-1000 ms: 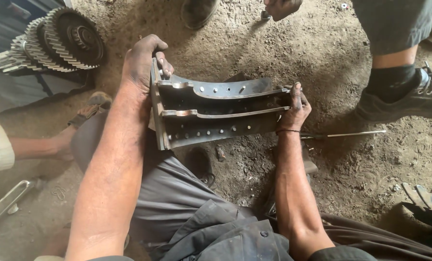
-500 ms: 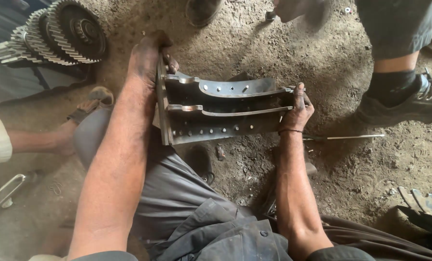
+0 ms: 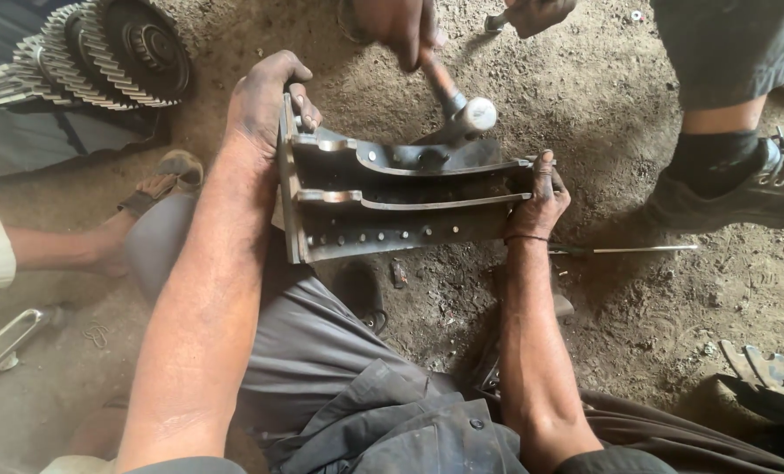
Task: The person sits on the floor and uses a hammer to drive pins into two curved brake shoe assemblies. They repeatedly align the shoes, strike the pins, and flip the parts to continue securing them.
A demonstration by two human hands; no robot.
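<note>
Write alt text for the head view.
Left hand and right hand grip the ends of a curved metal brake shoe over a dirt floor, while another person's hand holds a hammer at it. Gears lie upper left.

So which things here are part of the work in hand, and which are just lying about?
In use:
curved metal part, gripped by left hand and right hand
hammer, held by another person's hand

Lying about:
gear cluster
thin rod
</note>
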